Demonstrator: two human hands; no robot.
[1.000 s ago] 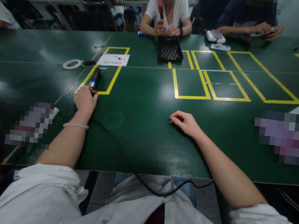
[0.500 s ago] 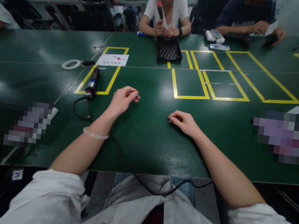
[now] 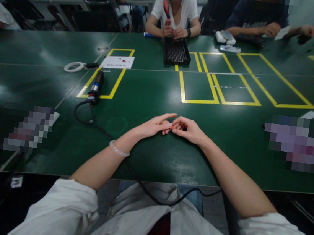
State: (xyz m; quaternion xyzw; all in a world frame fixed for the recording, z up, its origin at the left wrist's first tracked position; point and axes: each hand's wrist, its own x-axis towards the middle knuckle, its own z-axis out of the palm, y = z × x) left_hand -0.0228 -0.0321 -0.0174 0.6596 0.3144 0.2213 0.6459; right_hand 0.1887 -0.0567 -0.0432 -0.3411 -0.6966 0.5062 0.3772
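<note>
My left hand (image 3: 156, 126) and my right hand (image 3: 187, 130) meet above the green table (image 3: 165, 161). Between their fingertips is a small orange-and-dark piece (image 3: 172, 127), too small to name. The left thumb and lower fingers close at it while the left index finger points out straight. My right thumb and fingers pinch at the piece from the other side; part of it is hidden by them. To the left of my hands lies a black cylindrical tool (image 3: 97, 82) with a blue band and a cable.
A black cable (image 3: 137, 176) runs under my left forearm and over the table edge. Yellow tape outlines (image 3: 199, 101) mark the table. A white card (image 3: 118, 61) and a white ring (image 3: 74, 67) lie left. Opposite, a person handles a red-and-black tool (image 3: 167, 9) above a black tray (image 3: 176, 63).
My left hand has moved right and nearer to me, up against my right hand. My right hand has barely shifted. The orange piece now shows between the fingertips.
</note>
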